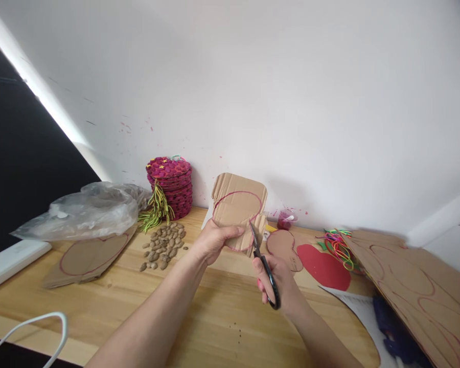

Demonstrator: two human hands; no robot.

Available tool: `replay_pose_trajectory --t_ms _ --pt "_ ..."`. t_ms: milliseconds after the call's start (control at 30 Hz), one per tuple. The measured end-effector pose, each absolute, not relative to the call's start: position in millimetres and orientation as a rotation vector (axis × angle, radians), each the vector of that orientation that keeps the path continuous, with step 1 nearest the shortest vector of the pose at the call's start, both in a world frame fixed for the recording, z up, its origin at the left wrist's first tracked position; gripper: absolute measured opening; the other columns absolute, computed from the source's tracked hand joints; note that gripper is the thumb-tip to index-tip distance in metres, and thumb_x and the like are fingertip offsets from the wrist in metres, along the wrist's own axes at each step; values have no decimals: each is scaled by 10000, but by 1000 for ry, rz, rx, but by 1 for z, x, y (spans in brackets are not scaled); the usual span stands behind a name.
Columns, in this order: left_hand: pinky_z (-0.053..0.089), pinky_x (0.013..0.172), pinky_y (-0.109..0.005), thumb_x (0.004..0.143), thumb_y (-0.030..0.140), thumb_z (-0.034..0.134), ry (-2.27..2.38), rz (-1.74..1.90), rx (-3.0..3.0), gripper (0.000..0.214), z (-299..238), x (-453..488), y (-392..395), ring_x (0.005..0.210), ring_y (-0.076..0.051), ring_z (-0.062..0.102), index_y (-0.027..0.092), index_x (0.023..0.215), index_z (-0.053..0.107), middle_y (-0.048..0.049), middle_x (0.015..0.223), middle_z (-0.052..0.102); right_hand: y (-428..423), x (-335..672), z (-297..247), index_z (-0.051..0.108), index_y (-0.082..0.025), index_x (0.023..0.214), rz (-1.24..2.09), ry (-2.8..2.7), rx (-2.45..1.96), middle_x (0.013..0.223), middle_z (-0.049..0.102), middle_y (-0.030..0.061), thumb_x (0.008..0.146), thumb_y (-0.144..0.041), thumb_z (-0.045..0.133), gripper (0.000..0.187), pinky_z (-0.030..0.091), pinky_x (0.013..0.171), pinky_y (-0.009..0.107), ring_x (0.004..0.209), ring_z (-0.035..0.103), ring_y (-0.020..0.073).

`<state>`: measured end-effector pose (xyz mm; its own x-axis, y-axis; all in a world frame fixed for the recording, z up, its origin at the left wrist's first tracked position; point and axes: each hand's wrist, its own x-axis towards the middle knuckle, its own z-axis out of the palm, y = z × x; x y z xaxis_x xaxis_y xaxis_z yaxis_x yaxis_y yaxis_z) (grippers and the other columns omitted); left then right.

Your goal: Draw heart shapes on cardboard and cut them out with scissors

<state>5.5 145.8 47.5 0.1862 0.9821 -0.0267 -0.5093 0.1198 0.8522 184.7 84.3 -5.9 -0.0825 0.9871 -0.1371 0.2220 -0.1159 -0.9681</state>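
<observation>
My left hand (214,240) grips the lower left edge of a cardboard piece (233,186), thumb on its face. A dark red outline drawn on that cardboard curves across its middle. My right hand (274,278) is closed round the handles of black-handled scissors (270,283). Their blades meet the cardboard at its lower right, close to the drawn line, where a slit runs in from the edge. Both hands are raised above the wooden table. Just right of the scissors lies a rounded cardboard cutout (281,244), and beside it a red heart-like shape (325,267).
A purple woven round box (172,191) with a yellow-green tassel stands by the wall. Several brown seeds or pebbles (164,245), a clear plastic bag (95,209) and marked cardboard (92,258) lie left. Colourful cords (339,249) and large cardboard sheets (414,278) are right.
</observation>
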Motion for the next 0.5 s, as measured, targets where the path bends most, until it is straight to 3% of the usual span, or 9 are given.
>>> replay_pose_trajectory --t_ms 233,500 --pt "636 734 -339 537 178 954 714 1287 844 622 43 8 149 871 -259 773 112 1133 789 -143 1111 812 89 192 5 454 -228 635 1278 -1399 -1411 495 540 -24 788 -629 780 540 343 331 211 334 490 102" --pt "640 785 -346 510 173 966 732 1341 806 634 45 3 152 868 -259 781 117 1113 778 -126 1045 822 89 193 4 443 -231 668 1269 -1480 -1421 475 475 -64 818 -648 747 538 361 355 211 346 462 97"
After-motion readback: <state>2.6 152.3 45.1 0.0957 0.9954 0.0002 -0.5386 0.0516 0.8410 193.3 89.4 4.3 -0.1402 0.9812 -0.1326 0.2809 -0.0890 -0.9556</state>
